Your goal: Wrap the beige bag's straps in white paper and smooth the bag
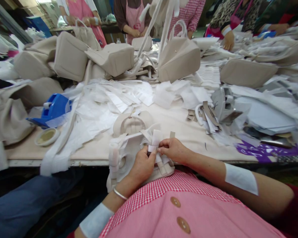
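A pale beige handbag (129, 148), partly covered in white wrapping, rests at the table's front edge against the apron. Its curved handle (118, 125) stands up at the far side. My left hand (142, 167) lies over the bag, its thumb and fingers closed on a small white paper strip (152, 148). From the right, my right hand (175, 150) pinches the same strip at its other end. Another white piece (156, 136) sticks up just behind the fingertips. What lies under the strip is hidden by the fingers.
Beige bags (180, 59) are heaped across the back. Loose white sheets (101, 102) cover the middle left. A blue tape dispenser (53, 110) and a round dish (47, 137) stand left; a grey tape dispenser (222, 102) stands right. Several people (134, 19) work opposite.
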`<state>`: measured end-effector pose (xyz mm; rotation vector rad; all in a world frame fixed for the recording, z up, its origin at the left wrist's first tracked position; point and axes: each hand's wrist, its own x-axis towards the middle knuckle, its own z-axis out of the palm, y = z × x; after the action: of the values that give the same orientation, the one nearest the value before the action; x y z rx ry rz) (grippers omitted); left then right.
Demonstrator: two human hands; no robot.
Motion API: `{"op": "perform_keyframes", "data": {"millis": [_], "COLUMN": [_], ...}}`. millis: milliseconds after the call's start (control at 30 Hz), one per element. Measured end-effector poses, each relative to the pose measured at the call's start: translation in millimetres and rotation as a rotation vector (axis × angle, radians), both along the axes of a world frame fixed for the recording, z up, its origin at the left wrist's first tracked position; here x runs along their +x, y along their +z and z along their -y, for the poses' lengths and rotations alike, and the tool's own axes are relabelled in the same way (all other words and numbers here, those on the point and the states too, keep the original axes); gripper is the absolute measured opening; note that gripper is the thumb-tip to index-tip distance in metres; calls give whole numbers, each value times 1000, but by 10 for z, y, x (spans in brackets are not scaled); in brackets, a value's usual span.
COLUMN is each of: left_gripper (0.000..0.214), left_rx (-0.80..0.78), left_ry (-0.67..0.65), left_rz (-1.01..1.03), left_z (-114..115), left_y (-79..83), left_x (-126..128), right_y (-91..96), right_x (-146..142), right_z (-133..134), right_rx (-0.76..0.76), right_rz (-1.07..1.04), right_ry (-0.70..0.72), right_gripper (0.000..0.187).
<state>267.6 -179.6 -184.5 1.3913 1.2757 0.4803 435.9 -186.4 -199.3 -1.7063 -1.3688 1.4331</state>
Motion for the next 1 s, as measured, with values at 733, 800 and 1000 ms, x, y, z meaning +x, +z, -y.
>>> {"op": "perform_keyframes", "data": {"millis": [733,800,1000], "left_gripper": [38,36,40], "left_rx": [-282,-45,492], "left_ry": [-19,-82,-173], "left_rz": [422,161,-268], "left_z": [-30,-36,37], "left_y": [-33,63,326], "left_x": [28,7,-382], "right_y": [-126,-73,124], "right_x": [95,53,-120], "right_z": [-74,-63,-133], "right_rx": [300,202,-140], "right_rz": [-218,-323,-570], "right_ry": [30,-43,-172], "right_gripper": [19,23,57]}}
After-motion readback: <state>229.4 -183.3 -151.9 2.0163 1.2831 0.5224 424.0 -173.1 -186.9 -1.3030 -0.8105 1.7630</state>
